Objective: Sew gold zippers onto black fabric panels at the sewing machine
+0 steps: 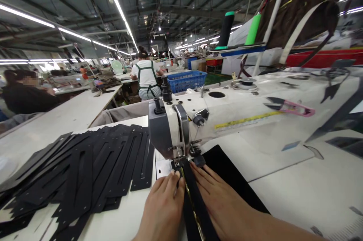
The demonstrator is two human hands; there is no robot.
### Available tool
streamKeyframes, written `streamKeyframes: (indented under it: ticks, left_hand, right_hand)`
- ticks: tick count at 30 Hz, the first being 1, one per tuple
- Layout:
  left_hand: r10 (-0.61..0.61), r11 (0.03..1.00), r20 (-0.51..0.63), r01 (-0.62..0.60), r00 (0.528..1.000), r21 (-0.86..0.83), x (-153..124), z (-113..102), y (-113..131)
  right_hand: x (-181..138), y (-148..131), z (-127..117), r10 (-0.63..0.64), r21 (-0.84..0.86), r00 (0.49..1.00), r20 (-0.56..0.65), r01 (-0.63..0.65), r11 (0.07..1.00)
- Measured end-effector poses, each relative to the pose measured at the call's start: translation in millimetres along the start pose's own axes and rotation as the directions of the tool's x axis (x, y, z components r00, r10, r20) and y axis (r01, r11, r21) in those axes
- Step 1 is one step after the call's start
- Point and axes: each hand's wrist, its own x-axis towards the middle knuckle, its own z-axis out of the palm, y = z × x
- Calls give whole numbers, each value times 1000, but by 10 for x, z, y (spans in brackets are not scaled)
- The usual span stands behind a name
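A black fabric strip with a gold zipper (190, 196) runs from the bottom edge up under the presser foot of a white sewing machine (241, 108). My left hand (164, 205) is closed at the strip's left edge, fingers bent and thumb drawn in beside them. On the other side, my right hand (219, 199) lies flat with fingers stretched toward the needle. Under and beyond it spreads a larger black fabric piece (224, 161). The presser foot (180, 160) is just ahead of my fingertips, partly hidden by the material.
Many black slotted panels (107, 161) lie overlapping on the table at left. Pink-handled snips (297, 108) rest on the machine arm. Black (226, 31) and green (253, 30) thread cones stand above. Beyond are a blue basket (187, 81) and a seated co-worker (146, 76).
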Motion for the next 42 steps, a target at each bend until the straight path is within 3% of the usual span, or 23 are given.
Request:
streamKeyframes:
  ticks: [7, 11, 16, 21, 27, 32, 37, 42]
  left_hand:
    - [12, 1000, -4, -12, 1000, 0, 6, 15, -1]
    - [-40, 999, -125, 41, 991, 6, 6, 52, 12]
    - [-7, 1000, -40, 6, 999, -13, -36, 124, 10]
    - [-95, 995, -141, 93, 985, -25, -86, 251, 35]
    - [37, 999, 23, -36, 999, -27, -33, 69, -39]
    - [10, 1000, 21, -10, 1000, -19, -23, 47, -36]
    - [-34, 999, -68, 33, 997, -25, -42, 157, 4]
    - [-63, 997, -35, 61, 997, -46, -54, 180, 29]
  right_hand:
    - [-4, 37, 58, -21, -47, 999, -31, 19, 999]
    - [-5, 45, 78, -29, -72, 999, -17, 28, 997]
    - [26, 51, 69, -33, -92, 999, -20, 31, 995]
    - [28, 70, 93, -68, -151, 997, -33, 62, 987]
    - [22, 89, 100, -81, -141, 995, -63, 72, 987]
    - [20, 86, 78, -42, -54, 996, -75, 38, 998]
    - [2, 69, 79, -25, -8, 997, -76, 25, 1000]
    - [-5, 39, 33, 21, 14, 1000, -12, -20, 1000]
